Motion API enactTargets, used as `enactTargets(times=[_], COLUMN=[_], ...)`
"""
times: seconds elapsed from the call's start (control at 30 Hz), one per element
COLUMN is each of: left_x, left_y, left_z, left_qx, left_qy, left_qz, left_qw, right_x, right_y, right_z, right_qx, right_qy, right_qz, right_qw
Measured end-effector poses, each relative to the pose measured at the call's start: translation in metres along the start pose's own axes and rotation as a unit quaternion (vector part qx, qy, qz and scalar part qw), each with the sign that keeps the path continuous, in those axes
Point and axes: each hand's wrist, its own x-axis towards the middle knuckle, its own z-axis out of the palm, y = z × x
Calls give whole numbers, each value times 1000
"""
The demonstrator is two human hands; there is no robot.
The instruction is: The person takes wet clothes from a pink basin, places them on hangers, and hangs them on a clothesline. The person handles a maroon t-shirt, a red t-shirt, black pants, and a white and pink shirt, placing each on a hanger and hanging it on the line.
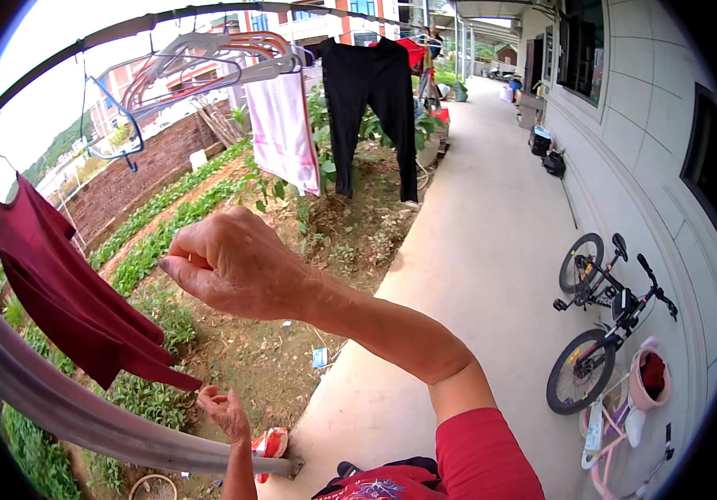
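My right hand (233, 262) is raised at the middle of the view with its fingers curled and the thumb pressed against them. Nothing shows sticking out of it. Lower down, my left hand (225, 412) is held up with loosely bent fingers, apart and holding nothing. Its fingertips come close to the lower corner of a maroon shirt (75, 279), which hangs at the left. Beyond my right hand, a white-and-pink towel (282, 129) and black trousers (367, 104) hang from the line. Several white and orange clothes hangers (217, 62) are bunched together, and a blue hanger (117, 125) hangs apart.
A thick grey pole (117, 433) curves across the lower left. Beside the concrete walkway (467, 242) lie garden beds (167, 212). A black bicycle (613, 321) and a pink child's bicycle (613, 442) with a basket (650, 379) stand along the right wall (634, 179). Bags (546, 150) lie farther back.
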Motion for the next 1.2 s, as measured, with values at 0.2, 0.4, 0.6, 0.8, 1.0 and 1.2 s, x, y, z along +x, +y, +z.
enactTargets(times=[0.2, 0.4, 0.6, 0.8, 1.0, 1.2], left_x=[-113, -297, -481, -595, -666, -739], left_y=[69, 183, 265, 312, 356, 397], left_z=[117, 194, 229, 267, 340, 400], left_qx=[-163, -197, -220, -190, -147, -82], left_qy=[-392, -598, -756, -826, -853, -896], left_qz=[-1, 11, 39, 89, 130, 159], left_qw=[905, 777, 615, 523, 483, 406], right_x=[-206, -440, -644, -798, -939, -1001], right_y=[3, -81, -193, -226, -187, -140], right_z=[-141, -275, -360, -416, -494, -568], right_qx=[-64, -131, -182, -243, -439, -506], right_qy=[149, 330, 505, 628, 578, 457], right_qz=[241, 474, 579, 565, 582, 698], right_qw=[957, 806, 614, 476, 367, 217])
